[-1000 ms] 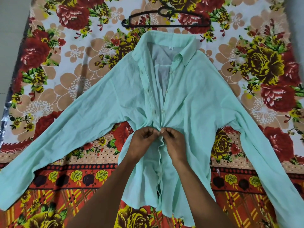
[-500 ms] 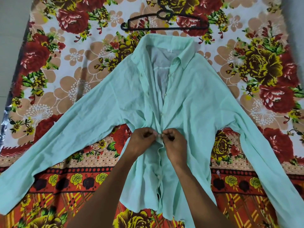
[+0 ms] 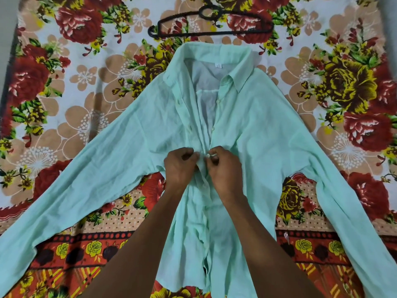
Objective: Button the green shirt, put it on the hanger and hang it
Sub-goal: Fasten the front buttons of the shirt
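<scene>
1. Both hands have shifted slightly up the placket since the earlier frame, same pinch.
2. Left hand fingers curled, pinching left front edge of the green shirt at mid-chest.
3. Right hand thumb and forefinger pinch a small white button on the right edge.
4. Shirt lies flat on the floral bedsheet, sleeves spread, collar far end, upper front open.
5. Black hanger lies on sheet just beyond collar, untouched.

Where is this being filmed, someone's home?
Probably a home, maybe a bedroom, though I can't be sure. A flowered sheet is spread out flat, a green shirt lies on it, and a black hanger waits beyond the collar.
</scene>
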